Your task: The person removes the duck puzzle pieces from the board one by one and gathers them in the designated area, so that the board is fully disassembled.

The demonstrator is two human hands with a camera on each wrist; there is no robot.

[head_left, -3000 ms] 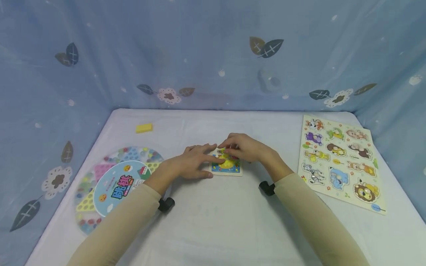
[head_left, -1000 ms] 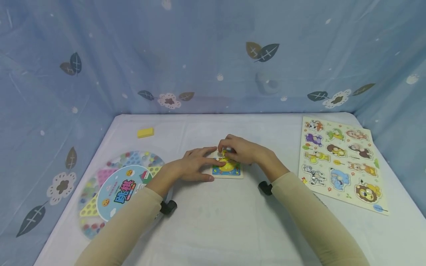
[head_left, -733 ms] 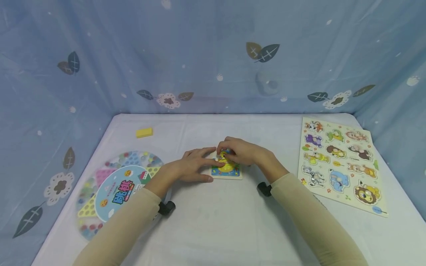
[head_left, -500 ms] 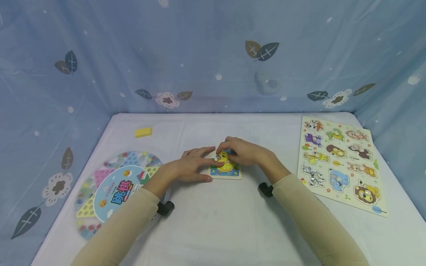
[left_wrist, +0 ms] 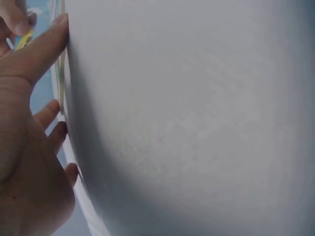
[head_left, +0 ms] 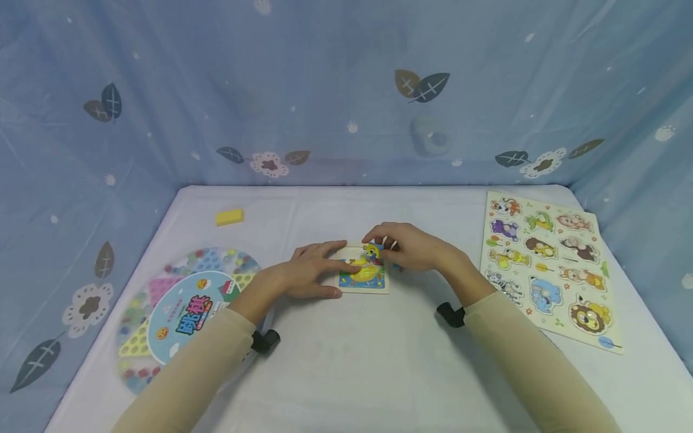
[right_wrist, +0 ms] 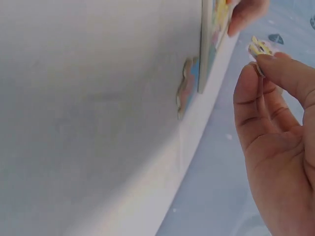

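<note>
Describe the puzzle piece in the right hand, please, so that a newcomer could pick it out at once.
Between the round game set and the big animal board on the white table lies a small puzzle board. Over its far right part, the right hand pinches the puzzle piece. Yellow and blue with a dark eye, it is held up, unlike the loose piece on the table.

So the jigsaw board is the middle of the clock on the table, with the left hand at 9 and a finger over onto it, the right hand around 2 with a puzzle piece in its fingertips, and a loose piece just beside the board at 3. Further out there's a block at 10, the round game set at 8 to 9, partly under the left sleeve, and the animal board well off at 3. Curtain is behind everything at 12.
</note>
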